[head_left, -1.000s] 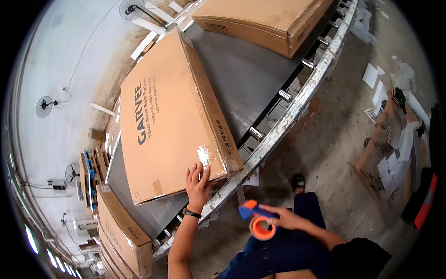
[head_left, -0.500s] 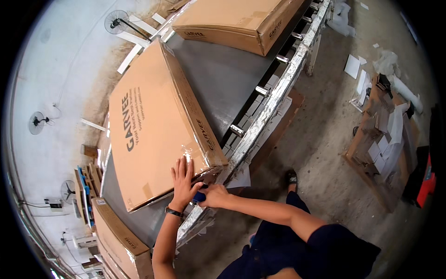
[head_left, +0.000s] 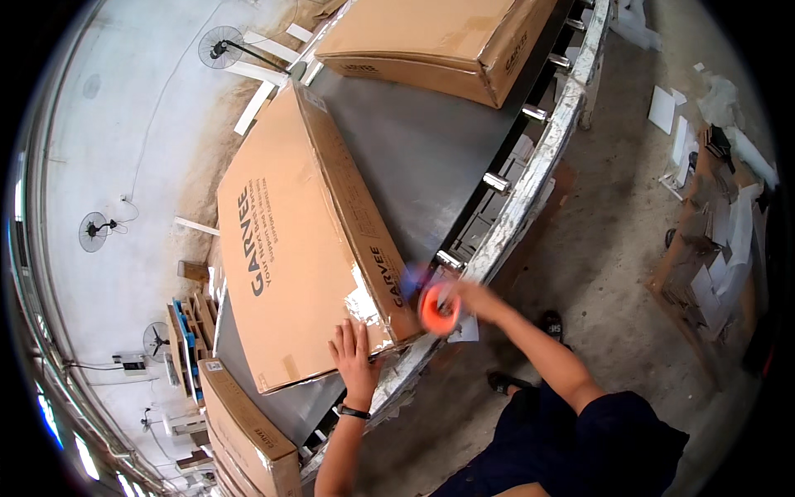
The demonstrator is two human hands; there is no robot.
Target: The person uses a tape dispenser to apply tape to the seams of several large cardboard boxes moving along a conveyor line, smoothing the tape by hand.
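Cardboard box point(head_left: 298, 248), long, flat and brown, lies on the grey belt of a conveyor point(head_left: 414, 149) that serves as the table, its near end reaching almost to the worn metal side rail point(head_left: 530, 190). Clear shiny tape point(head_left: 363, 308) runs over that near end, catching the light. The left hand point(head_left: 356, 358) lies flat on the top of the box beside the tape, fingers spread open and pressing down, a dark wristband point(head_left: 354, 411) around the wrist. The right hand point(head_left: 464, 294) is closed around a tape dispenser point(head_left: 437, 305) with an orange roll and a blue body, held at the box's near corner, just beside the rail; the dispenser is blurred, so whether it touches the cardboard cannot be told. A second brown box point(head_left: 439, 41) sits farther up the belt, well apart from the first, and a third box point(head_left: 248, 431) lies lower down the belt, near the left forearm. Beyond the conveyor, wall fans point(head_left: 219, 45) hang on a pale wall. To the right, on the concrete floor point(head_left: 613, 248), scraps of white paper and cardboard point(head_left: 712, 240) lie in a loose pile. The person's dark clothing fills the lower right, with a sandalled foot point(head_left: 551, 325) on the floor.
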